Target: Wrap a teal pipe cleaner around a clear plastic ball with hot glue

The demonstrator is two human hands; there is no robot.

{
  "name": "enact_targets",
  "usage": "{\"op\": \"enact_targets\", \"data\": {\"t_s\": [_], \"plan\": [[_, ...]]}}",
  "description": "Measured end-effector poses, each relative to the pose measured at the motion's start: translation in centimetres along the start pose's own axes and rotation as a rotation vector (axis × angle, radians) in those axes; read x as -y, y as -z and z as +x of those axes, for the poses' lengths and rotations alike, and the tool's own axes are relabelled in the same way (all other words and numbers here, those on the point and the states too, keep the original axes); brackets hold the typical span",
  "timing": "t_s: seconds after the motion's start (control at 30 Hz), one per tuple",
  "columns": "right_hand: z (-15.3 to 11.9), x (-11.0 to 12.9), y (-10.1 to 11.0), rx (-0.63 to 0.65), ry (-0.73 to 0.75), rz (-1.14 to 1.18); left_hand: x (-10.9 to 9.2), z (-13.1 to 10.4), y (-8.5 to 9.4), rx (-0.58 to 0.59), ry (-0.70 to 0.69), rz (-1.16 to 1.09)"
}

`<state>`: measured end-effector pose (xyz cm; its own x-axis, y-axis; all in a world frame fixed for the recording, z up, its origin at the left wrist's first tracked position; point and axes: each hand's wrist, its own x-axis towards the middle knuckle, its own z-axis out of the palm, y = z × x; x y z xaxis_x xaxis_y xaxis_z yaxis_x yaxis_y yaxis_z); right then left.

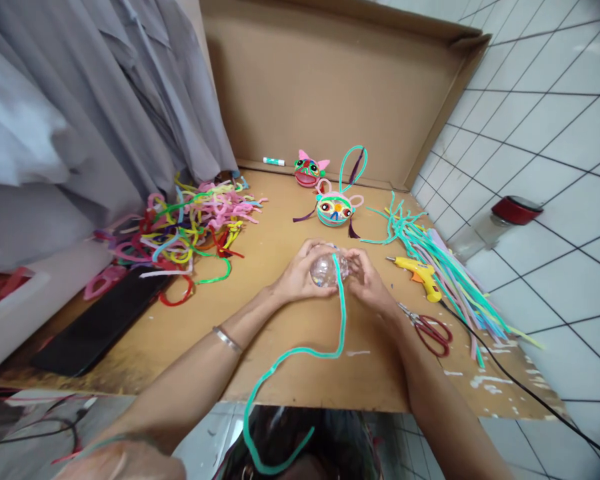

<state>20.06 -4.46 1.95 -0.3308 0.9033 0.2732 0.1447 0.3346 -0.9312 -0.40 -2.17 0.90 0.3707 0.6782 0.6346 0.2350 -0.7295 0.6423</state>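
Over the middle of the wooden table, my left hand [299, 272] is wrapped round the left side of a clear round ball [324, 270]. A long teal pipe cleaner [342, 313] lies against the ball's front; its free length hangs down, bends left and curls past the table's front edge. My right hand [367, 280] is at the ball's right side, its thumb and fingers bent close to the teal strip's upper end. What those fingertips pinch is partly hidden.
Behind the ball stand two decorated round faces [335, 209]. A yellow glue gun [420, 273], red-handled scissors [430, 332] and straight pipe cleaners [445, 273] lie right. Left are tangled pipe cleaners [195, 220] and a black flat object [103, 327]. Cardboard [330, 87] stands behind.
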Motion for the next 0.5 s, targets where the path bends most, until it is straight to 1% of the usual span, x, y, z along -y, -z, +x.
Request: {"op": "enact_targets", "data": {"t_s": [0.07, 0.13, 0.3, 0.4, 0.5], "plan": [[0.0, 0.5, 0.4, -0.032, -0.057, 0.074, 0.1, -0.2, 0.1, 0.043, -0.053, 0.058], [0.0, 1.0, 0.7, -0.097, -0.101, 0.115, 0.2, -0.3, 0.1, 0.079, -0.119, 0.109], [0.0, 1.9, 0.5, -0.226, -0.149, 0.209, 0.3, -0.7, 0.2, 0.1, -0.269, 0.195], [0.0, 2.1, 0.1, -0.256, -0.181, 0.293, 0.3, -0.8, 0.4, 0.117, -0.321, 0.232], [0.3, 2.4, -0.3, -0.245, -0.229, 0.422, 0.3, -0.8, 0.5, 0.131, -0.336, 0.268]]}}
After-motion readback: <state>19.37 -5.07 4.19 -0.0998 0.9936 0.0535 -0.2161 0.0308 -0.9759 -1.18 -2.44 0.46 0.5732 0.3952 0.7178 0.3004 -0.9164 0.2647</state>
